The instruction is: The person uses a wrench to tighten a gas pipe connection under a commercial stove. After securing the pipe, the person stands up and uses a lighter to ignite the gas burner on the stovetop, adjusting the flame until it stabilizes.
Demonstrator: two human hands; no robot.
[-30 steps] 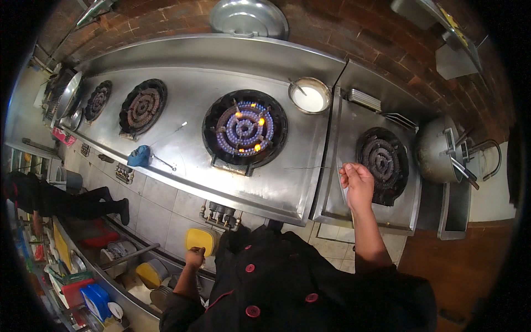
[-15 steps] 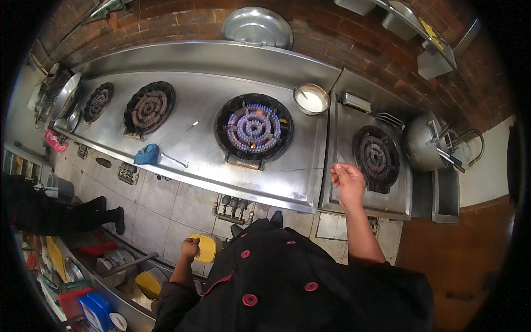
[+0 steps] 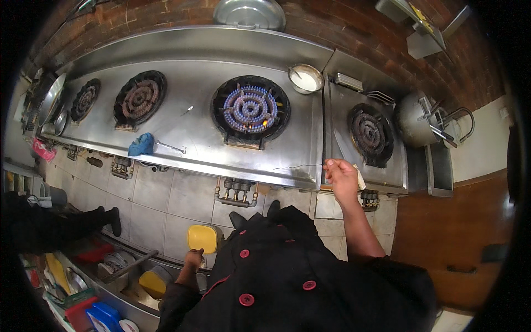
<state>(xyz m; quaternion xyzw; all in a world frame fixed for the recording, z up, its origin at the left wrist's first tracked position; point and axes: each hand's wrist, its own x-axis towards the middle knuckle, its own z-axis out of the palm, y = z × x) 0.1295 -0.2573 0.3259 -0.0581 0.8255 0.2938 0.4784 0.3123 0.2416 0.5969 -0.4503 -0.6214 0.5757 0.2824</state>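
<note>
My right hand is closed in a pinch on a thin dark wire. The wire runs leftward over the front of the steel counter, left of the right-hand burner. Low on the left, my left hand has its fingers curled in. It is beside a yellow square lid on a container at floor level; whether it holds anything is hidden. Ahead of me, a large black burner is lit with rings of blue flame and a few orange tips. Behind its right side stands a metal bowl of white liquid with a utensil in it.
Two unlit burners lie farther left. A blue cloth and a wrench-like tool rest near the counter's front. Pots stand far right. Gas valves stick out below the edge. Another person's dark-clothed legs are at left.
The view has shifted, so the stove sits higher. My right hand has come back toward the counter's front edge with the wire. My left hand has drawn nearer to me, below the yellow lid.
</note>
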